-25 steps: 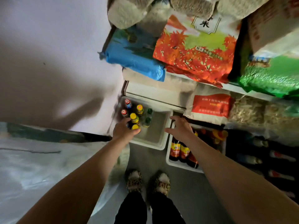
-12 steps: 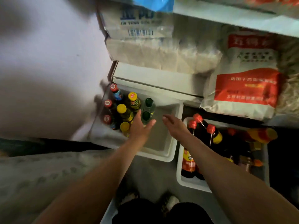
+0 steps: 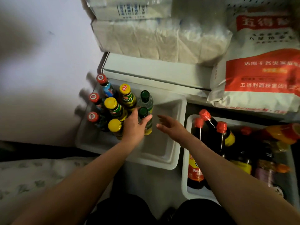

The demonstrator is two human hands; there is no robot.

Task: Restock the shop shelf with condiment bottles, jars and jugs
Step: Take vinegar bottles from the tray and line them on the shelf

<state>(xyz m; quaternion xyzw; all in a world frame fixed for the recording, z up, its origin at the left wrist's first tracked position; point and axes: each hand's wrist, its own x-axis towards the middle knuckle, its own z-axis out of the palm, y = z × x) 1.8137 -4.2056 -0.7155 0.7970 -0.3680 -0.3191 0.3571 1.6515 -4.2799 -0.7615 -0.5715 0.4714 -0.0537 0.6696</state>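
A white bin (image 3: 164,158) on the bottom shelf holds rows of upright bottles along its left side: three with red caps (image 3: 94,97), three with yellow caps (image 3: 110,102) and two with dark green caps (image 3: 145,94). My left hand (image 3: 134,127) grips the nearer green-capped bottle (image 3: 143,112) around its neck and shoulder. Just to the right of that bottle my right hand (image 3: 172,126) hovers over the bin's bare half, fingers loose and holding nothing.
A second white bin (image 3: 185,179) to the right is packed with dark sauce bottles with red caps (image 3: 209,137) and orange-capped ones. White sacks (image 3: 155,39) and a red-and-white flour bag (image 3: 259,75) lie on the shelf above. A pale wall stands at the left.
The view has dropped closer to the bins. My left hand has closed around the nearer green-capped bottle; my right hand has moved slightly left over the first bin.
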